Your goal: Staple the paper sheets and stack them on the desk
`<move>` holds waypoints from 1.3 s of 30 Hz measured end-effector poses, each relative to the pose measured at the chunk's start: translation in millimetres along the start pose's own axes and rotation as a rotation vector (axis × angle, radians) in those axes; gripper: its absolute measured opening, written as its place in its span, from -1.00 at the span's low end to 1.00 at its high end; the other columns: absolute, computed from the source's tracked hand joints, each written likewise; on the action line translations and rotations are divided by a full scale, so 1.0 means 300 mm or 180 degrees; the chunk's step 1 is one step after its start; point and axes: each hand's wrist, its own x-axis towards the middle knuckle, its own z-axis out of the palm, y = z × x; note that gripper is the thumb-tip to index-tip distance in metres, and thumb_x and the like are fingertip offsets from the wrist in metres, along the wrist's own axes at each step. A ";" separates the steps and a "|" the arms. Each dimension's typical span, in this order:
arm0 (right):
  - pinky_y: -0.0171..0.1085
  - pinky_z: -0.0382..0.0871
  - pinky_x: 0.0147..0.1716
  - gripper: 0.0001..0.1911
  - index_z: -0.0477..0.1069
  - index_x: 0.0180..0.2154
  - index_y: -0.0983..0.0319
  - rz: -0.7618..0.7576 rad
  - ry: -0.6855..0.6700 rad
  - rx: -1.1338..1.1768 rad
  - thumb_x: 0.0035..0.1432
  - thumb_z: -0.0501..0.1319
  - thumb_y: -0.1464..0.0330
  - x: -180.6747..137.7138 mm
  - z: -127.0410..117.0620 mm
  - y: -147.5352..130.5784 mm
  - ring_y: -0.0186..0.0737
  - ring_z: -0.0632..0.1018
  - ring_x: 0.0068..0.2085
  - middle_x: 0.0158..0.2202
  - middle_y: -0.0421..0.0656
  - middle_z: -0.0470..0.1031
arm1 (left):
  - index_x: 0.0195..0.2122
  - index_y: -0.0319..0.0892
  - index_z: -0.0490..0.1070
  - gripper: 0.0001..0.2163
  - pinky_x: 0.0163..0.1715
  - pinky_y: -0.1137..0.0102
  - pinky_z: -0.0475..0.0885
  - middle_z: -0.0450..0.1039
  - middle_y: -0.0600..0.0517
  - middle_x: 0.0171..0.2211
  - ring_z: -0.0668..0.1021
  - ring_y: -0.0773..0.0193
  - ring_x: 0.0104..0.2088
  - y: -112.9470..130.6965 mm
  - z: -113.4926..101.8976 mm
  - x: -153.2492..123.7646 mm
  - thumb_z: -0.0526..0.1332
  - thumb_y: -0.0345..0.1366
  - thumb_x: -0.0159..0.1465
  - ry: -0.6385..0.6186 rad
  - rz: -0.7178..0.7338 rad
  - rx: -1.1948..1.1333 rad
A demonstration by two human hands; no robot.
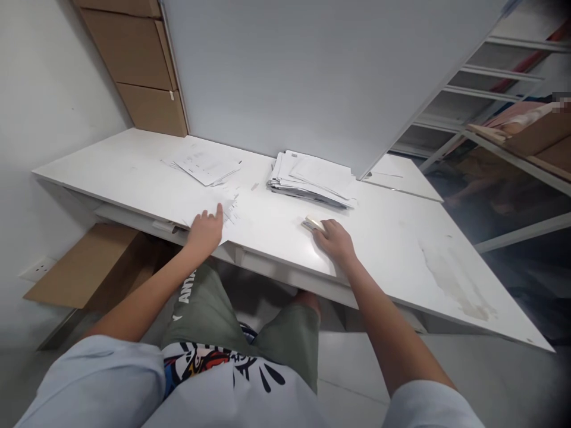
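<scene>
My left hand (206,229) lies flat near the front edge of the white table (401,244), fingers stretched out and pressing on a sheet of paper (229,208). My right hand (334,239) rests on the table further right, its fingers curled round a small cream stapler (313,223) that pokes out to the left of the fingers. Behind the stapler sits a thick stack of papers (312,178). A thinner, fanned pile of papers (203,163) lies at the back left.
A large white board (312,65) leans upright behind the table. Cardboard boxes (138,59) are stacked at the back left, and flat cardboard (84,264) lies under the table. Metal shelving (491,77) stands at the right. A dirty smear (450,279) marks the table's right part.
</scene>
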 end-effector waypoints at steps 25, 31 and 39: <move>-0.19 0.25 -0.35 -0.74 0.46 -0.25 0.21 0.0156 0.0191 0.0103 0.18 0.13 0.18 -0.011 0.004 0.018 0.01 0.45 -0.19 -0.23 0.02 0.48 | 0.29 -0.24 0.26 -0.47 0.08 0.05 0.30 0.29 -0.23 0.26 0.35 -0.13 0.21 -0.182 0.146 -0.182 0.01 -0.49 0.27 0.0332 0.0985 -0.0220; -0.11 0.36 -0.13 -0.54 0.43 0.03 0.21 0.0500 0.0621 0.1209 0.29 0.00 0.09 -0.042 -0.038 -0.004 -0.03 0.50 -0.10 -0.06 0.00 0.52 | -0.16 -0.20 0.53 -0.78 -0.16 0.15 0.30 0.53 -0.19 -0.21 0.48 0.01 -0.16 -0.030 0.129 -0.106 0.08 -0.39 0.33 0.0920 0.0996 -0.0424; -0.16 0.38 -0.18 -0.59 0.36 -0.13 0.15 0.1769 0.1514 0.2731 0.24 0.01 -0.01 -0.338 0.032 -0.497 -0.10 0.49 -0.15 -0.17 -0.05 0.48 | -0.32 -0.19 0.48 -0.81 -0.20 0.17 0.29 0.49 -0.17 -0.32 0.48 0.03 -0.19 0.168 0.087 -0.025 0.12 -0.28 0.36 0.1022 0.1869 -0.0479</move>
